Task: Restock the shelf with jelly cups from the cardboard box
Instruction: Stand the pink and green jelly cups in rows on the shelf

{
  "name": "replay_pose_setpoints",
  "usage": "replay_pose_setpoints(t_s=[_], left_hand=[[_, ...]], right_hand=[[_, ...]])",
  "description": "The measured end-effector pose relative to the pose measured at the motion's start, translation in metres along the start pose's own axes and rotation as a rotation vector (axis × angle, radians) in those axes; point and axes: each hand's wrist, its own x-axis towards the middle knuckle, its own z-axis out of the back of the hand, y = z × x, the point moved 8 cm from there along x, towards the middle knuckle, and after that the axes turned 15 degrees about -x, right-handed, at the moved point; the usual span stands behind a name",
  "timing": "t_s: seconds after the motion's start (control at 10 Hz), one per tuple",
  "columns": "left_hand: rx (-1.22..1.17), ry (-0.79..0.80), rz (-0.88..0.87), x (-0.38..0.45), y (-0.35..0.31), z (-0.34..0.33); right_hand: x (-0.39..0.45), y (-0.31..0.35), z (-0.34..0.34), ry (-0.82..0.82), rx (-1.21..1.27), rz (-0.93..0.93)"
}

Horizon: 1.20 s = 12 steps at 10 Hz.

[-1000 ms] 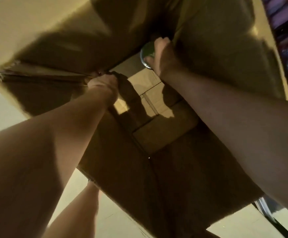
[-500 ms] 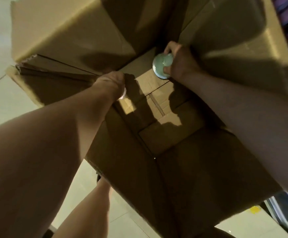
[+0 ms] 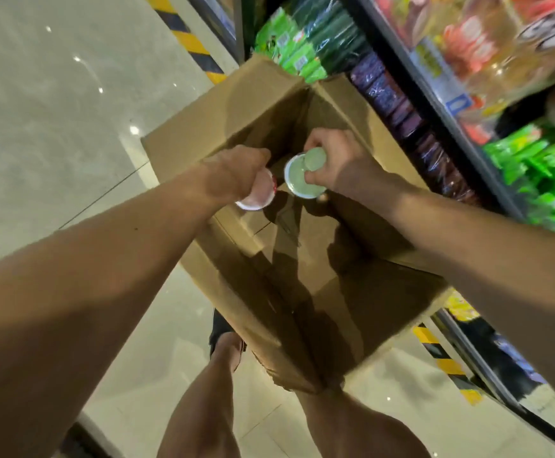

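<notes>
At frame centre, the left hand (image 3: 236, 171) grips a pink jelly cup (image 3: 259, 193), while the right hand (image 3: 337, 161) holds green jelly cups (image 3: 302, 176), both above the open cardboard box (image 3: 302, 259). The box stands on the tiled floor (image 3: 54, 110). At right, the shelf (image 3: 435, 94) carries colourful packets (image 3: 540, 166).

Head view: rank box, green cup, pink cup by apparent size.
1. Box, by far.
2. Green cup and pink cup: look alike; each partly hidden by its hand, so unranked.
</notes>
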Motion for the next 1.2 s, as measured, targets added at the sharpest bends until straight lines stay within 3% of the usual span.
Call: replay_pose_setpoints(t_s=[0.2,0.5,0.6,0.7,0.9,1.2], left_hand=[[-0.002,-0.060,-0.081,-0.100,-0.054,0.113],[0.053,-0.091,-0.122,-0.249,-0.136,0.261],[0.203,-0.015,-0.147,-0.303,-0.180,0.311],[0.213,0.014,-0.182,-0.350,-0.209,0.356],[0.235,-0.168,-0.274,-0.443,-0.277,0.481],[0.438,-0.272,-0.479,-0.551,-0.398,0.596]], right_hand=[[-0.072,0.061,0.123,-0.038,-0.064,0.171],[-0.181,0.143,0.311,-0.059,-0.207,0.256],[-0.220,0.164,0.382,-0.083,-0.189,0.270],[-0.263,0.180,0.465,-0.179,-0.132,0.291],[-0.363,0.211,0.617,-0.309,-0.191,0.325],[-0.479,0.207,0.772,-0.618,-0.114,0.234]])
